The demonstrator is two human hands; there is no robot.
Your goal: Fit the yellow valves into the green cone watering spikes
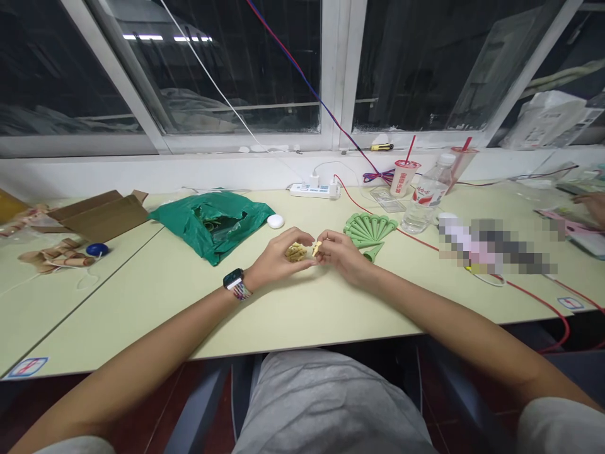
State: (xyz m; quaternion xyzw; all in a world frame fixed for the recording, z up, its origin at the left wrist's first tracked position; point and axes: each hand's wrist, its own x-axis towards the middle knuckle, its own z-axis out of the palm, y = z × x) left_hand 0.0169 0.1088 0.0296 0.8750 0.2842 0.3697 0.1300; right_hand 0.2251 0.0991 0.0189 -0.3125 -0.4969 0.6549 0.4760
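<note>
My left hand (278,257) and my right hand (343,253) meet over the middle of the pale green table (302,315). The left fingers hold a small yellow folded bundle (296,253), its exact form hard to tell. Between the right fingertips is a small pale yellow piece (316,248), which almost touches that bundle. Just beyond my right hand lies a green ribbed fan-shaped object (368,228), with a loose green cone (373,252) at its lower edge. A smartwatch (233,278) sits on my left wrist.
A green plastic bag (212,226) and a white round object (275,221) lie left of my hands. Farther left are a cardboard box (99,214) and wooden pieces (51,255). A water bottle (423,202) stands right, near a red cable (425,243). Another person's hand (590,205) is at far right.
</note>
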